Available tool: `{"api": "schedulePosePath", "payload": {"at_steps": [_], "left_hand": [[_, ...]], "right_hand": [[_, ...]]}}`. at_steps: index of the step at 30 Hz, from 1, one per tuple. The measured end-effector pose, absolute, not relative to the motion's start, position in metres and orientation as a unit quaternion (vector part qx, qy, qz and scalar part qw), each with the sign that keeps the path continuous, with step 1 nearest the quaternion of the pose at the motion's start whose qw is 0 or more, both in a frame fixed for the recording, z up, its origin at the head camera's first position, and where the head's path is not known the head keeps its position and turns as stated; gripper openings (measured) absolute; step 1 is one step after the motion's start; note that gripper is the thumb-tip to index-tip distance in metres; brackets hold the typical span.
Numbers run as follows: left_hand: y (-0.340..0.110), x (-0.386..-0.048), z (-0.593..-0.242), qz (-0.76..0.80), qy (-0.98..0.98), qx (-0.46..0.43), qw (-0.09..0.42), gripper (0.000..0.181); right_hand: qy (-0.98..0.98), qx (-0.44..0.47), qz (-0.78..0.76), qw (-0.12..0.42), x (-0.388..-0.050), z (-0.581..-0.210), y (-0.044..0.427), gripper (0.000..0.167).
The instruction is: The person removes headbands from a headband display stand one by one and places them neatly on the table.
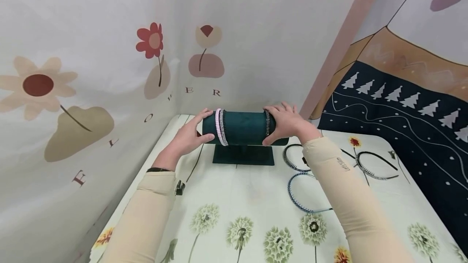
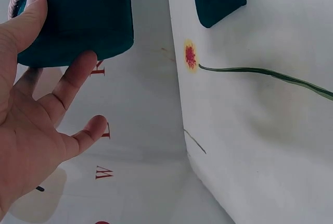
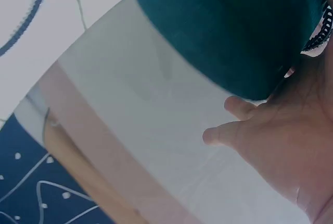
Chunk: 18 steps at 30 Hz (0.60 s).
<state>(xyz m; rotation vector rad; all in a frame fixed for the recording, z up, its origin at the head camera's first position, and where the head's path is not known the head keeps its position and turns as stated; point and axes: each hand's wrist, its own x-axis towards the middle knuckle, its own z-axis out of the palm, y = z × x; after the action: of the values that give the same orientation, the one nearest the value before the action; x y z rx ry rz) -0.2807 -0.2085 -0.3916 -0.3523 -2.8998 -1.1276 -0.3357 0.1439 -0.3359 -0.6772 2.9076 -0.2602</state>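
Note:
A dark green padded roll (image 1: 245, 128) lies level on a stand with a flat base (image 1: 243, 157). Around its left part sit a pink headband (image 1: 218, 127) and a grey-and-black one (image 1: 224, 129). My left hand (image 1: 185, 138) grips the roll's left end; in the left wrist view its thumb (image 2: 34, 13) lies on the green surface (image 2: 91, 21), other fingers behind. At the roll's right end, my right hand (image 1: 287, 124) has its thumb and fingers at both edges of a dark glittery headband (image 1: 267, 123). The right wrist view shows that palm (image 3: 291, 130) beside the roll (image 3: 229, 26).
Right of the stand lie a black headband (image 1: 286, 158), a blue one (image 1: 290, 192) and another dark one (image 1: 373, 177). A small black object (image 1: 180, 188) is beside my left sleeve. A flower-printed curtain (image 1: 256, 31) hangs behind the table.

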Motion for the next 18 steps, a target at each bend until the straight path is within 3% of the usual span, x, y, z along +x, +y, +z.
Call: {"api": "schedulePosePath", "payload": {"at_steps": [9,18], "left_hand": [[-0.208,-0.28,-0.391,-0.363,-0.924,-0.12,0.007,0.083],[-0.209,-0.28,-0.392,-0.369,-0.922,-0.118,0.008,0.083]], "right_hand": [[0.936,-0.202,-0.268,0.107,-0.34,-0.36,0.186,0.122],[0.869,-0.182,-0.442,0.127,-0.342,-0.386,0.192,0.119]]}}
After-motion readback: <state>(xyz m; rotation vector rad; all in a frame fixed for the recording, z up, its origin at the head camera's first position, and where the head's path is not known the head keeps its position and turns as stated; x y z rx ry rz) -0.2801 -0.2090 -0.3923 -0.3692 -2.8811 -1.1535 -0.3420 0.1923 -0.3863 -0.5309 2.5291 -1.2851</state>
